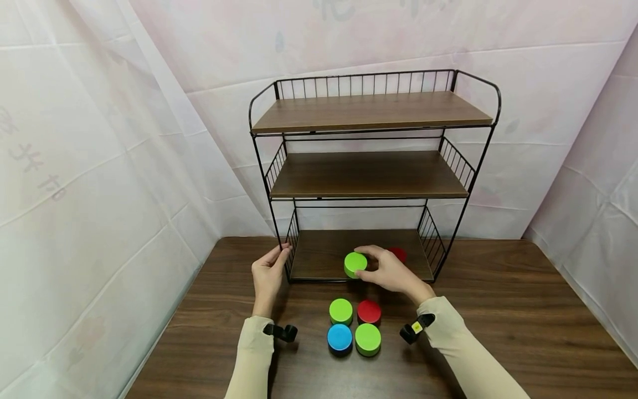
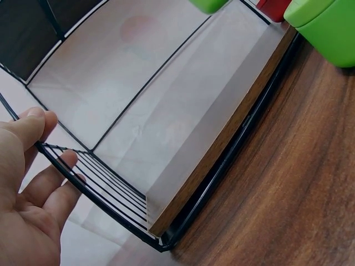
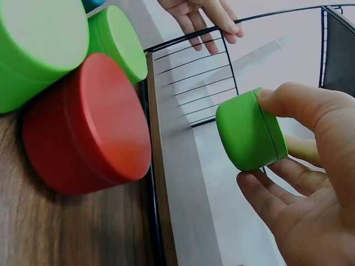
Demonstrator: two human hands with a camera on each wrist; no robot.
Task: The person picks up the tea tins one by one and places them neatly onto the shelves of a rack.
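Taking clock positions from the head view, with twelve pointing away from the person, I have the right hand [image 1: 390,270] curled, thumb and fingers, around a held green tub [image 1: 355,265], spread only as wide as its side. That tub is at the front edge of the bottom shelf [image 1: 319,249]; I read it as lifted off the board, though I can't judge the gap. At nine o'clock from it, the left hand [image 1: 269,274] pinches the left front post [image 1: 262,169] of the wire rack [image 1: 374,109].

My worry is that edge: if the tub's base catches it, the tub could tip out of the hold. A shelved red tub [image 1: 397,254] sits at about three o'clock, partly masked by the right hand, so the knuckles could nudge it. A hard tug on the post might shift the rack, too.

As for containers, the held one shows a lid seam. On the tabletop [image 1: 498,332], at six o'clock, four more form a tight square: upper green tub [image 1: 341,311] at ten, front red tub [image 1: 369,312] at two, lower green tub [image 1: 368,339] at four, blue tub [image 1: 340,339] at eight. All look capped, so I cannot tell what is inside
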